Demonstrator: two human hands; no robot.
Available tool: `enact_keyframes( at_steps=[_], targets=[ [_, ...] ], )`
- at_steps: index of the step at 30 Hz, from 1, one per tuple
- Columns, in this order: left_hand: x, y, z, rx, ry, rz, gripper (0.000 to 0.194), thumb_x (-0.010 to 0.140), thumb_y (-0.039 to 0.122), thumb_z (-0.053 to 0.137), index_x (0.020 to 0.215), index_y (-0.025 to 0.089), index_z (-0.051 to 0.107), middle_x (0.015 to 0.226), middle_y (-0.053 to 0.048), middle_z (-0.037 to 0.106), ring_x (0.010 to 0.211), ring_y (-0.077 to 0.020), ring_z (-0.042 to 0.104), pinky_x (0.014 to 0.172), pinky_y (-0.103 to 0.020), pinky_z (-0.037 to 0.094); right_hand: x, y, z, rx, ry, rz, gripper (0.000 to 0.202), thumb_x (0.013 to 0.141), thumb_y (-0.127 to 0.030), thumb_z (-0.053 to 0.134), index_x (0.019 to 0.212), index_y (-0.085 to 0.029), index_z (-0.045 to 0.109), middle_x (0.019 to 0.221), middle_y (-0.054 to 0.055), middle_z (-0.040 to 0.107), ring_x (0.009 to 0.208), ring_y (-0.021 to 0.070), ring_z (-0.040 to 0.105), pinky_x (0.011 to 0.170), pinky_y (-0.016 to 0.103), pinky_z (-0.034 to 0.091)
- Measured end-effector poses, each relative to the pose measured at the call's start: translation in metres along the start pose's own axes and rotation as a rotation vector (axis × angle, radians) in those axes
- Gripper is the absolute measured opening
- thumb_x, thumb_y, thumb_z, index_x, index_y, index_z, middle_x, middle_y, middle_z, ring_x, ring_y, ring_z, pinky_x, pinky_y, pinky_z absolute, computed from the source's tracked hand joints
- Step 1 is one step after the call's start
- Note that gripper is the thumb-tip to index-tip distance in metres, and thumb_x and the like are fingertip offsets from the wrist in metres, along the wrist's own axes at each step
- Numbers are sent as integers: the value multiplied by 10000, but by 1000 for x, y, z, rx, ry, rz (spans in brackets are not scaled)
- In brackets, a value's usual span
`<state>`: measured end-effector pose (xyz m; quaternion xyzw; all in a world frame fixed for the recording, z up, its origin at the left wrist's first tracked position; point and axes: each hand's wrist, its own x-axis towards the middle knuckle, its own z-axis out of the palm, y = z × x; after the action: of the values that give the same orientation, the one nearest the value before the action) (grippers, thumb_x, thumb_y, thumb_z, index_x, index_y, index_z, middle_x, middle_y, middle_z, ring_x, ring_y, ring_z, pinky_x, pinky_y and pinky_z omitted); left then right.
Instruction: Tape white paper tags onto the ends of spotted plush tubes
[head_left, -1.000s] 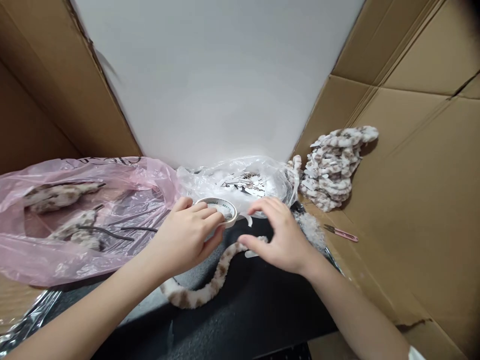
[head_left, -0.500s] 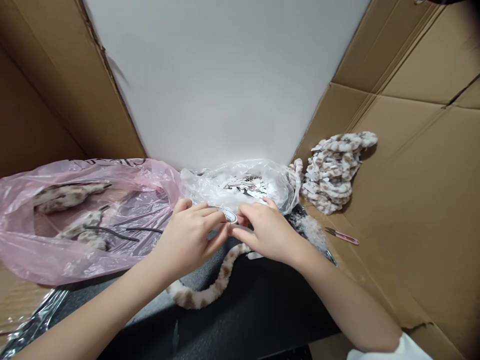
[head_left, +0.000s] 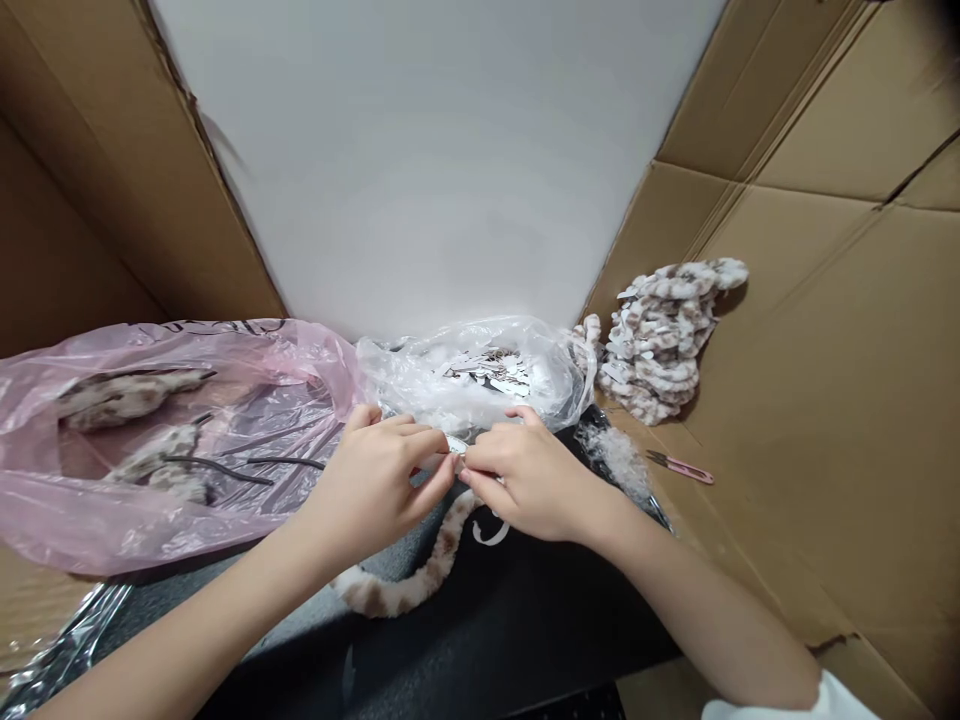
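A small white printed tag is mostly hidden between my fingertips. My left hand pinches it from the left with thumb and forefinger. From the other side my right hand is closed on it too, the two sets of fingertips nearly touching. Below them a plush strip, white with brown spots, curves over the dark table; its upper end passes behind my right fingers. A thin curled white strip hangs under my right hand.
On the left lies a pink plastic bag with plush pieces and dark rods. A clear bag holds white tags. Plush strips are piled at right, near pink thread snips. Cardboard walls stand on both sides.
My right fingers have moved slightly and now cover more of the tag. The white strip beneath them shows longer and curled. The view has shifted a little.
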<state>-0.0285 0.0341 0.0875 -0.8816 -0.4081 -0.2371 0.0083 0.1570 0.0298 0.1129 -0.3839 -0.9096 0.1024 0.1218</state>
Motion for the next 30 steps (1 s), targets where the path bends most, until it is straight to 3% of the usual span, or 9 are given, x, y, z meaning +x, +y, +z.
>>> enact_keyframes(
  at_steps=[4,6,9,12,15,19,23,27,30],
  targets=[
    [1,-9,-9,33,-17,-88,329,884,330,423,619,181,549,539,6,601,532,-155,537,663,-326,285,-18,-20,8,-168,64,-16,227,910,-165,468,721,-150,592,730,33,643,741,163,504,909,420,259],
    [2,-18,-19,115,73,-231,362,875,345,406,563,187,494,476,2,553,460,-150,486,620,-313,291,-32,-25,11,-146,52,-32,208,888,-173,503,694,-159,576,708,23,632,723,162,483,840,398,271],
    [5,-26,-29,75,5,-279,395,893,413,420,567,195,466,437,29,488,413,-132,425,568,-288,281,-52,-17,11,4,135,66,233,894,-211,554,664,-171,558,679,-12,601,709,145,473,815,371,278],
    [7,-23,-18,-21,-145,-156,395,880,430,474,566,191,473,451,32,503,424,-126,434,568,-276,292,-65,7,10,298,268,206,209,887,-276,599,702,-185,567,725,-14,569,732,143,498,795,329,337],
    [9,-21,3,-139,-253,-158,404,884,422,475,552,192,474,459,24,518,421,-129,447,520,-259,275,-73,28,12,548,334,234,124,886,-281,582,797,-194,573,797,10,540,767,158,511,734,293,398],
    [11,-25,15,-238,-307,-225,433,910,456,430,577,192,514,493,5,547,464,-154,513,488,-253,276,-75,38,23,639,324,244,82,875,-258,585,829,-191,576,830,19,532,797,167,517,753,295,427],
    [8,-30,13,-129,-359,-193,377,925,363,399,620,193,541,561,-15,609,521,-179,572,524,-262,305,-76,41,34,687,304,219,50,860,-234,578,888,-193,574,891,29,549,858,176,539,809,316,441],
    [-4,-40,21,59,-495,-169,264,870,237,455,628,200,554,607,-39,638,533,-211,585,514,-281,291,-84,56,49,745,427,304,406,800,-146,573,1166,-259,438,1135,55,534,1071,203,542,940,381,426],
    [-10,-42,29,161,-474,-153,179,822,226,547,655,187,600,690,-77,648,630,-256,615,533,-300,338,-90,68,66,771,536,408,659,757,-115,598,1280,-313,249,1223,68,496,1082,194,564,916,390,455]
  ],
)
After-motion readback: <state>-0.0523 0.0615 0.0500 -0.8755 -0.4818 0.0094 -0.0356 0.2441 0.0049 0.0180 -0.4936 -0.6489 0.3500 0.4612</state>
